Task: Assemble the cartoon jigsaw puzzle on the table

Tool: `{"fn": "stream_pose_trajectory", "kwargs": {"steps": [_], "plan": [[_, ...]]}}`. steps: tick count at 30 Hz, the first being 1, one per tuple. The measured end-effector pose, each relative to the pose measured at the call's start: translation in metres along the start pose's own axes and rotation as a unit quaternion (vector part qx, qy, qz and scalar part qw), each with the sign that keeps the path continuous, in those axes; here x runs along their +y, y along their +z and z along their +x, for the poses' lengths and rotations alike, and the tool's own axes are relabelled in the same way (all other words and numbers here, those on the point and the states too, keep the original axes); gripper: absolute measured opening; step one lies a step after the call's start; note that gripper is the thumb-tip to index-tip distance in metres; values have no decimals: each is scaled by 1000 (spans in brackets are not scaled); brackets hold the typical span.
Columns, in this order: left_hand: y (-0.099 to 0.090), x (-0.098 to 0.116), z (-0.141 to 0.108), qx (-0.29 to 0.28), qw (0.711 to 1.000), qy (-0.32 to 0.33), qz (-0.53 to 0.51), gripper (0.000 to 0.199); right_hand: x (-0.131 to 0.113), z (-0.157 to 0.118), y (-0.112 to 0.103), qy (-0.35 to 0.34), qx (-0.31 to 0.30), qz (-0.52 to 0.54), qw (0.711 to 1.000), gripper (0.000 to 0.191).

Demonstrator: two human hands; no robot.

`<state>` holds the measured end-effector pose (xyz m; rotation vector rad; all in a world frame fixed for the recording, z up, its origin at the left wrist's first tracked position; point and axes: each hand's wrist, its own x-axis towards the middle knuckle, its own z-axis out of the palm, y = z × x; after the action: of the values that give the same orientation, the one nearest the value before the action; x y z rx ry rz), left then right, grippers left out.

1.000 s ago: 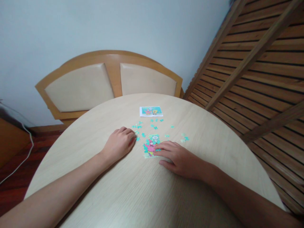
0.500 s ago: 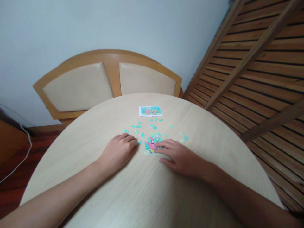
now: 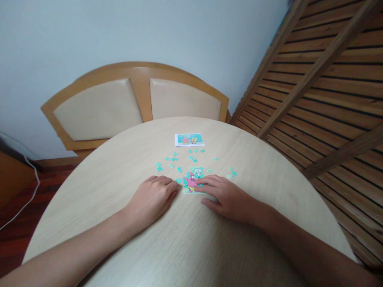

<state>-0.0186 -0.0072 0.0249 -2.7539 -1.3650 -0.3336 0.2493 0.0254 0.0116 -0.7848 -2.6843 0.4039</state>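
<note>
A partly joined jigsaw puzzle [image 3: 190, 187] with a pink starfish figure lies flat on the table in front of me. On its right side rest the stretched fingers of my right hand [image 3: 224, 196], spread apart from the thumb and hiding part of the picture. My left hand [image 3: 155, 195] is closed, fingers curled, just left of the puzzle. At its fingertips is a teal puzzle piece [image 3: 178, 181], close to the puzzle's left edge; the thumb's grip is partly hidden. Several loose puzzle pieces [image 3: 171, 166] are scattered beyond my hands.
A picture sheet [image 3: 189, 140] with the cartoon figures lies farther back on the round wooden table [image 3: 125, 159]. Behind it stands a padded chair back [image 3: 143, 71] against the wall. A slatted wooden screen [image 3: 317, 79] leans in at the right.
My left hand has shifted right and slightly nearer, bringing the teal piece closer to the puzzle. Loose pieces once partly covered at the left now show. My right hand stays put.
</note>
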Motion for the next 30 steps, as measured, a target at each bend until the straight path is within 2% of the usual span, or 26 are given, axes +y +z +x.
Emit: {"fn": "stream_pose_trajectory", "kwargs": {"steps": [9, 13, 16, 19, 22, 26, 30], "plan": [[7, 23, -3, 4, 988, 68, -142, 18, 3, -1, -2, 0, -15, 5, 1000, 40], [11, 17, 0, 37, 981, 34, -187, 21, 2, -1, 0, -22, -14, 19, 999, 39], [15, 7, 3, 64, 979, -4, -193, 25, -4, 0, 3, -40, -5, 16, 999, 37], [20, 0, 6, 67, 977, 30, -199, 34, -12, 0, 5, -67, -13, 11, 998, 34], [24, -1, 7, 47, 981, 61, -180, 38, -15, -1, 2, -85, -20, 4, 996, 26], [26, 1, 6, 17, 985, 92, -147, 32, -8, -4, -12, -82, -38, 17, 996, 9], [25, 1, 5, 15, 986, 93, -138, 33, 5, -8, -30, -59, -79, 15, 995, 7]]}}
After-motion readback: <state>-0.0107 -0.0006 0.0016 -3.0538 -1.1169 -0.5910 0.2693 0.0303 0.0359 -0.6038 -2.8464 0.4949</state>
